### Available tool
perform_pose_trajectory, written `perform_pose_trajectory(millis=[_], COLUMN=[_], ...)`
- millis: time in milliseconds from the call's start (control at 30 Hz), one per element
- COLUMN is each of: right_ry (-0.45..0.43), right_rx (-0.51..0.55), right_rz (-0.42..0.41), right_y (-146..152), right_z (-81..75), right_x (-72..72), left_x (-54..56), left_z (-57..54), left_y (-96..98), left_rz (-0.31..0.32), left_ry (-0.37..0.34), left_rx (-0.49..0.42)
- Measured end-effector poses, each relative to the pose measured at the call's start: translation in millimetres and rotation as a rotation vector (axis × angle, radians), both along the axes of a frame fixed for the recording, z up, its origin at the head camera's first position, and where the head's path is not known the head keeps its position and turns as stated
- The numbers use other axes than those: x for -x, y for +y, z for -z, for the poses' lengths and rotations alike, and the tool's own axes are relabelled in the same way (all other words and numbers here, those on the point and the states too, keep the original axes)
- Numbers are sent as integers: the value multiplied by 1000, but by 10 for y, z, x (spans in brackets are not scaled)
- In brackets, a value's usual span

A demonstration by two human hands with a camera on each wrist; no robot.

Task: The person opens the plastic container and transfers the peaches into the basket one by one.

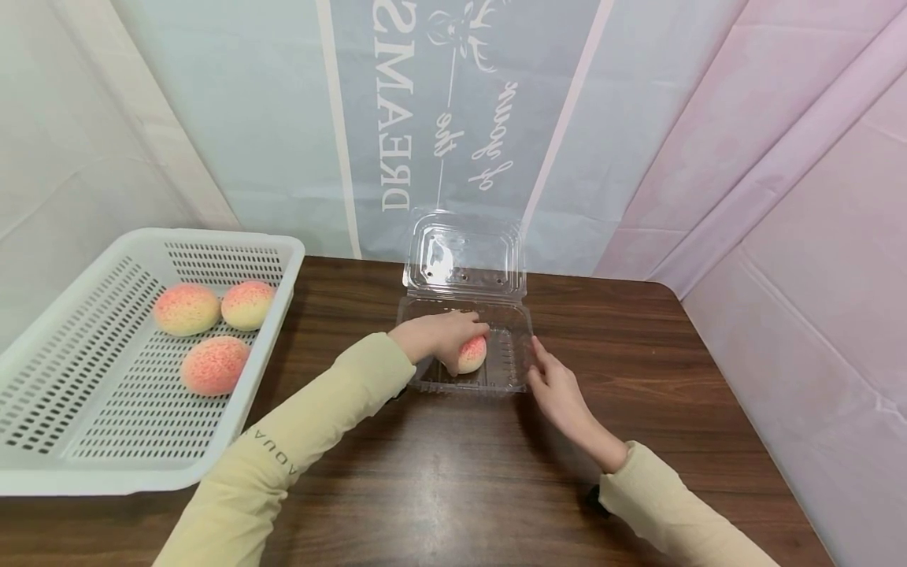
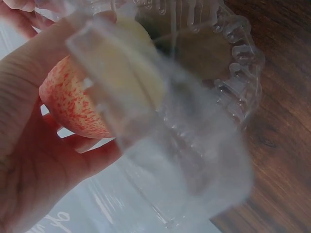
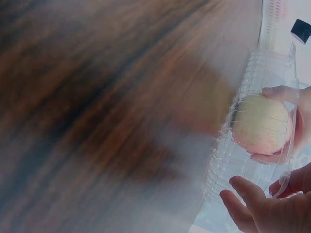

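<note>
A clear plastic clamshell box [image 1: 506, 386] stands on the table, its lid [image 1: 464, 256] raised at the back. My left hand [image 1: 442, 335] holds a pink-speckled, pale yellow peach [image 1: 472, 356] inside the left half of the box. In the left wrist view its fingers curl around the peach [image 2: 73, 104]. My right hand [image 1: 560, 391] is at the box's right side near the front corner. In the right wrist view the box rim [image 3: 285, 178] runs between digits of the right hand [image 3: 279, 208]; the exact contact is partly hidden.
A white slotted plastic basket [image 1: 283, 303] stands on the left, with three peaches, one of them the front peach [image 1: 215, 366]. The dark wooden table [image 1: 439, 488] meets a printed cloth [image 1: 283, 157] behind the box and pale cloth [image 1: 801, 315] on the right.
</note>
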State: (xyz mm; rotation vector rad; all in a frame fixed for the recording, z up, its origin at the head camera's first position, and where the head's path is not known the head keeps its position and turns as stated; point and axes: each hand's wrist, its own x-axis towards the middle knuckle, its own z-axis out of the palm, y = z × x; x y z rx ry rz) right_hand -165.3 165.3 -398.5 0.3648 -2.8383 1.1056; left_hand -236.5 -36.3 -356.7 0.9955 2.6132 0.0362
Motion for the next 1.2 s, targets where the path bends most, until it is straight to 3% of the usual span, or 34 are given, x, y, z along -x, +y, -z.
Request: perform_pose_trajectory(millis=[1200], right_ry=[-33], right_rx=[3], right_rz=[-3], right_y=[3], right_z=[-5], right_x=[2], left_x=[-73], left_z=[-275], left_y=[5], left_rz=[49], left_ry=[122], left_rx=[-14])
